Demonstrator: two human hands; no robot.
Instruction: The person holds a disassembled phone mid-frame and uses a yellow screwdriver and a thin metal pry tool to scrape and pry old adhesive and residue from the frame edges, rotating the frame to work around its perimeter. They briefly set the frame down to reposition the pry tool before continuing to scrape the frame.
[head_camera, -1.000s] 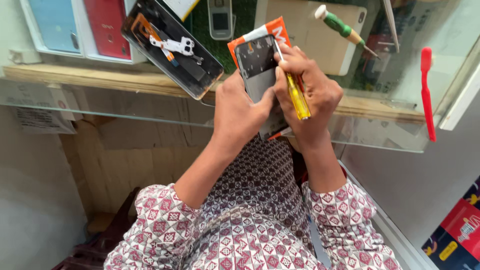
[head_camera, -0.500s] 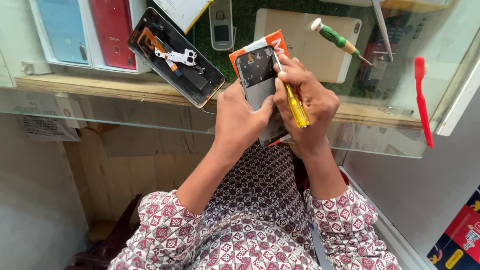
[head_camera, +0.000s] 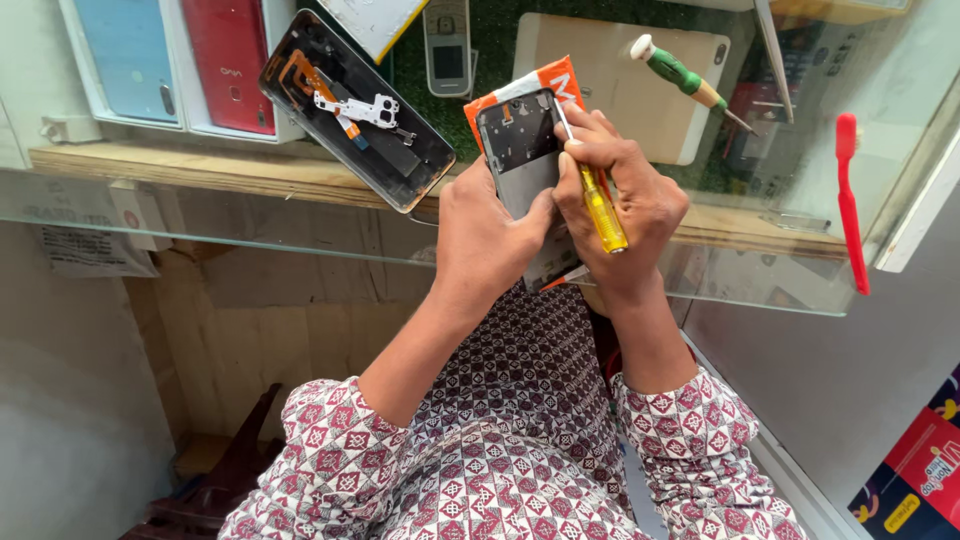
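My left hand (head_camera: 487, 235) grips a grey phone back frame (head_camera: 522, 150) from its left side, thumb pressed on the panel. My right hand (head_camera: 622, 205) holds a yellow-handled screwdriver (head_camera: 600, 205), its thin shaft running up along the frame's right edge. Behind the frame lies an orange and white packet (head_camera: 556, 80). Both hands work above the glass counter edge (head_camera: 220, 215).
An opened phone body with orange flex cable (head_camera: 355, 105) lies left of the hands. A green-handled screwdriver (head_camera: 685, 78) rests on a beige tablet back (head_camera: 610, 60). Red brush (head_camera: 850, 200) at right. Blue (head_camera: 125, 55) and red (head_camera: 225, 60) phones sit in boxes; a small keypad phone (head_camera: 448, 45) is behind.
The view has shifted slightly. My hands keep the same hold on the frame and screwdriver, with only a small movement of the fingers.
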